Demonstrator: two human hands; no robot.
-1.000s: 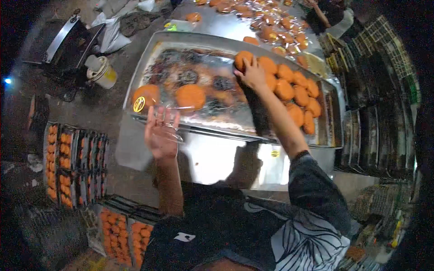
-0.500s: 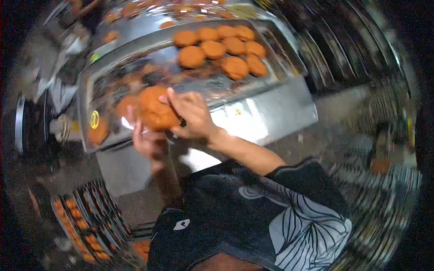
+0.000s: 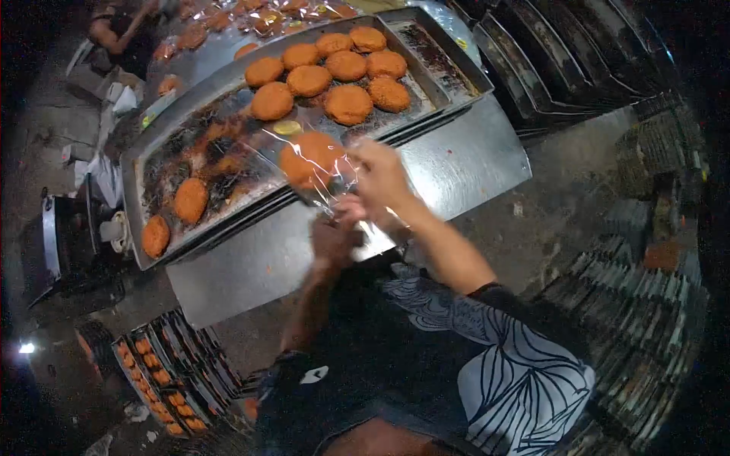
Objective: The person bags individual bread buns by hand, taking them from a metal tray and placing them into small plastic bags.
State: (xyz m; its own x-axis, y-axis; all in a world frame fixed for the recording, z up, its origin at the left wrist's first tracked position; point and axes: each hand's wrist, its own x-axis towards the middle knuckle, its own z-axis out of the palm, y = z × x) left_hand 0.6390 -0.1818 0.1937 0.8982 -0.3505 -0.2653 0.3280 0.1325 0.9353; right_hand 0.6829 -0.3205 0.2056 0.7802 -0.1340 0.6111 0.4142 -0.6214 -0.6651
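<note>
A round orange-brown bun is inside a clear plastic bag, held over the near edge of a large metal tray. The bag carries a yellow oval label. My right hand is closed on the bag on its right side. Lower down, my left hand is closed around the gathered open end, its fingers partly blurred. Several more round buns lie at the tray's right part, and two buns lie at its left end.
A metal table carries the tray. Behind it are bagged buns and another person's arm. Stacked dark trays stand at right, and a rack of filled trays at lower left.
Two buns that were at my hands are now one bun inside the bag and one on the tray. Both hands have moved right and closed on the bag. The view has shifted.
</note>
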